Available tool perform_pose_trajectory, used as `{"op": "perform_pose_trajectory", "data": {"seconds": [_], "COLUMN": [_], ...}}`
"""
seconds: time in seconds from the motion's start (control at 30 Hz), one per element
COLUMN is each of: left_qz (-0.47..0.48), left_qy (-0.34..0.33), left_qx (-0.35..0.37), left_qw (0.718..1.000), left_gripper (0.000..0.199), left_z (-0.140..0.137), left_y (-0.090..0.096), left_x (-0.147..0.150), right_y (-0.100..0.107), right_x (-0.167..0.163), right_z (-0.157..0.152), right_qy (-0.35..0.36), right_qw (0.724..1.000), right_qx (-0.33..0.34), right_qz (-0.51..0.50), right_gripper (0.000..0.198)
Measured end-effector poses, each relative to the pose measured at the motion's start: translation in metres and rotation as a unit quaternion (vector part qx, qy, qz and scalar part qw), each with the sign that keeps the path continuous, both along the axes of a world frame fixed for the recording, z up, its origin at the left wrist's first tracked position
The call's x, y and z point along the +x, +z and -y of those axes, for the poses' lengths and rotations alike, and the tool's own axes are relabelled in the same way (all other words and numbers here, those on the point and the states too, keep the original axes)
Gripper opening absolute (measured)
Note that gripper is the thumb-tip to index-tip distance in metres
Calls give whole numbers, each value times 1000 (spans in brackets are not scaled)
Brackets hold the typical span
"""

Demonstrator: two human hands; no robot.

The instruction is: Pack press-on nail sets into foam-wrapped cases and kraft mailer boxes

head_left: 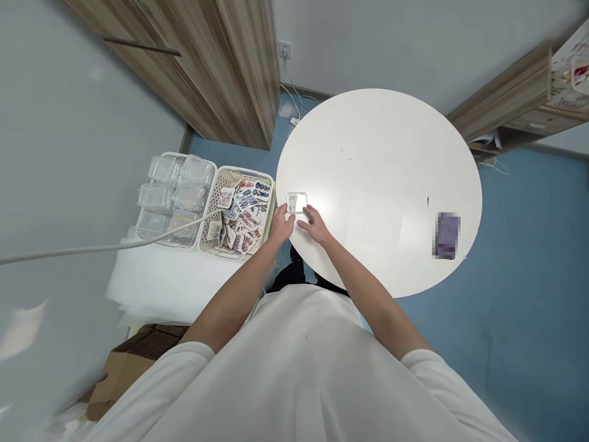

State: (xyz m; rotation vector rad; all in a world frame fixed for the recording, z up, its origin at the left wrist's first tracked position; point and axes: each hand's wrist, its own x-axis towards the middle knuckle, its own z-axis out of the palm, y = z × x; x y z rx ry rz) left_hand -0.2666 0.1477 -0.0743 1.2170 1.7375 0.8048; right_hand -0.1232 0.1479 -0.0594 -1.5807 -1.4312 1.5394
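Note:
A small clear plastic box (302,202) lies near the left edge of the round white table (381,159). Inside its left half is a printed piece with pinkish, nail-like shapes; the right half looks plain white. My left hand (280,226) is closed about the box's lower left corner, fingers along the side and thumb at the near edge. At the lower right corner, my right hand (316,227) touches the box with its fingertips. Its thumb is stretched out apart from the fingers, below the box.
Left of the table, a white basket (202,245) holds many printed nail-design packets (248,219). Beside it, another basket holds stacked clear plastic containers (156,196). A pale cable (115,247) crosses over both. A pixelated purple item (448,236) lies at the table's right.

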Motion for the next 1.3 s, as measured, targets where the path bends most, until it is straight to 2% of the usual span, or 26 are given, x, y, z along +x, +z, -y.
{"op": "perform_pose_trajectory", "data": {"seconds": [0.13, 0.27, 0.47, 0.67, 0.8, 0.97, 1.13, 1.3], "left_qz": [2, 29, 63, 42, -10, -71, -96, -125], "left_qy": [4, -6, -121, -218, -245, -241, -216, -229], "left_qx": [-11, 15, 58, 61, 74, 67, 47, 43], "left_qw": [1000, 999, 989, 973, 967, 966, 970, 964], "left_gripper": [45, 41, 41, 40, 43, 44, 42, 41], "left_z": [4, 15, 44, 79, 97, 112, 122, 129], "left_y": [3, 7, 17, 24, 22, 18, 15, 10], "left_x": [6, 28, 89, 156, 186, 202, 205, 205], "right_y": [1, 5, 14, 17, 10, 0, -6, -8], "right_x": [4, 28, 103, 187, 220, 235, 236, 236], "right_z": [7, 24, 63, 110, 129, 137, 139, 141], "right_qy": [-34, -69, -120, -106, -81, -40, -2, 41], "right_qw": [999, 997, 980, 974, 975, 977, 978, 971], "right_qx": [0, 23, 117, 127, 129, 120, 120, 127], "right_qz": [0, 7, 106, 152, 164, 171, 170, 200], "right_gripper": [57, 50, 34, 29, 32, 35, 35, 34]}}
